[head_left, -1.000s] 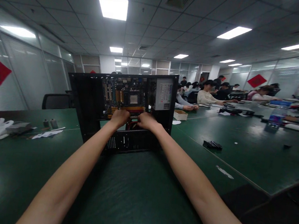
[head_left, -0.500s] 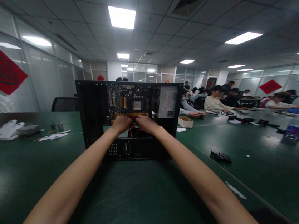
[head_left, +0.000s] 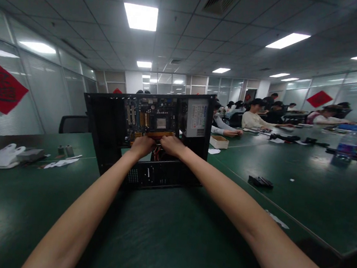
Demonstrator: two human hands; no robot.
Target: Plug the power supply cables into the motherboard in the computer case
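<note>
Computer case [head_left: 165,174] stands open, left hand [head_left: 142,146] and right hand [head_left: 173,145] still curled by its motherboard [head_left: 150,120], grasp impossible to tell, so work apparently continues.

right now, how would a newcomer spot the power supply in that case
On the green table stands an open black computer case. In its upper right corner, right of the circuit board, sits the power supply. Its pale grey side and printed label set it apart from the dark board.
</note>
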